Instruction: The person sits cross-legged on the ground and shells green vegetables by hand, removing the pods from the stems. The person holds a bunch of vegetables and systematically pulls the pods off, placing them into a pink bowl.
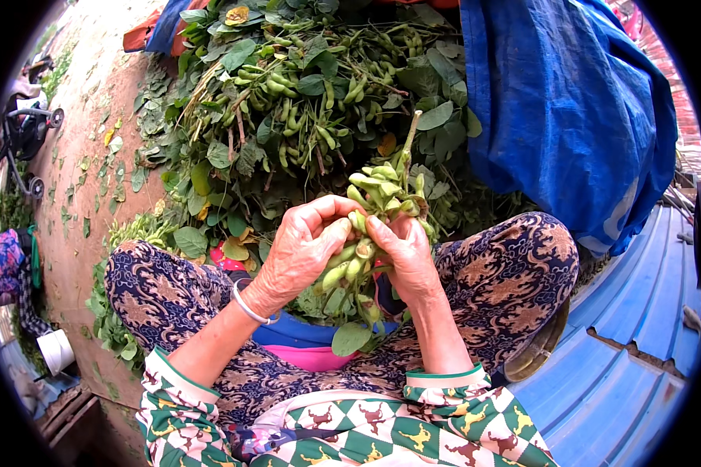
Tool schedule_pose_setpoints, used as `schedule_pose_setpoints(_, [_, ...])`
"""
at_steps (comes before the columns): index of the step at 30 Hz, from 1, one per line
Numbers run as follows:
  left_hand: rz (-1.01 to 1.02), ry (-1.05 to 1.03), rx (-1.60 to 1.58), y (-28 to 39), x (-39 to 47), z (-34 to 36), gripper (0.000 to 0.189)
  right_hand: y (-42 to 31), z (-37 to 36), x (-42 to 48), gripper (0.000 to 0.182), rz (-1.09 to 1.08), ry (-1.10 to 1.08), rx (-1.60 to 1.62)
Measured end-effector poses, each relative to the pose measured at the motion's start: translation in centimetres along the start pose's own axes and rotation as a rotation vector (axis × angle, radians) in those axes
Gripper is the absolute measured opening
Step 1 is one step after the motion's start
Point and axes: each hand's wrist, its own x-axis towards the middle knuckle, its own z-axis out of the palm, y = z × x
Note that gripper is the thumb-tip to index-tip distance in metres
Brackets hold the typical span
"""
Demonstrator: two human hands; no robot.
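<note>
A cut soybean stalk with green pods [374,190] is held over my lap. My right hand [412,257] is closed round its middle, thumb up against the pods. At the left side of the same bunch, my left hand [306,239] pinches at a pod with thumb and fingers; a pale bangle circles that wrist. More pods and leaves hang below both hands. Between my knees, partly hidden under them, is a blue basin [304,333] with a pink thing [309,357] in front of it. A big heap of soybean plants [304,105] lies just beyond.
A blue tarpaulin [561,105] hangs over the heap's right side. Blue corrugated sheets [613,373] lie at the right. Loose leaves litter the ground [87,233] to the left, where a wheeled cart [26,134], another person [6,262] and a white bucket [56,352] are seen.
</note>
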Motion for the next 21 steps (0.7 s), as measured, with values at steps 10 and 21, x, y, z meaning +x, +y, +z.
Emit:
schedule_pose_setpoints(10, [0.134,0.024,0.216,-0.2,0.6,0.4,0.009,0.3,0.1,0.2,0.038,-0.002,0.115,-0.221])
schedule_pose_setpoints(21, [0.532,0.175,0.764,-0.5,0.6,1.2,0.007,1.1,-0.2,0.5,0.027,-0.077,0.174,-0.267])
